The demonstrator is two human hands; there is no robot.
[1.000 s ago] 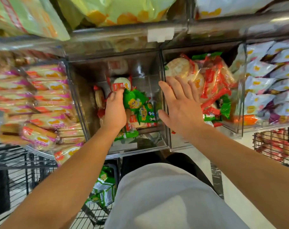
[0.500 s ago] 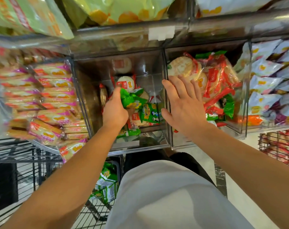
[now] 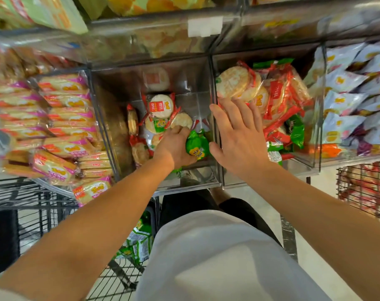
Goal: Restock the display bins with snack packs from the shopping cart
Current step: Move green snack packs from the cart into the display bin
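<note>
My left hand [image 3: 175,147] reaches into the middle clear bin [image 3: 184,185] with its fingers curled down, gripping a green snack pack [image 3: 197,146] against the packs below. Red-and-white rice cracker packs [image 3: 161,106] lie deeper in this bin. My right hand [image 3: 239,135] is spread flat, fingers straight, over the divider between the middle bin and the right bin [image 3: 271,179], touching the red and green packs [image 3: 278,98] there. More green packs [image 3: 139,244] lie in the wire shopping cart [image 3: 43,205] at lower left.
A bin of pink-and-orange cracker packs [image 3: 61,127] sits left, and one of white-blue packs [image 3: 354,101] right. An upper shelf [image 3: 163,25] with large bags overhangs the bins. A wire basket [image 3: 364,190] stands at far right.
My left hand has slid right and toward the bin's front, carrying the green pack lower in the bin. My right hand has stayed on the divider.
</note>
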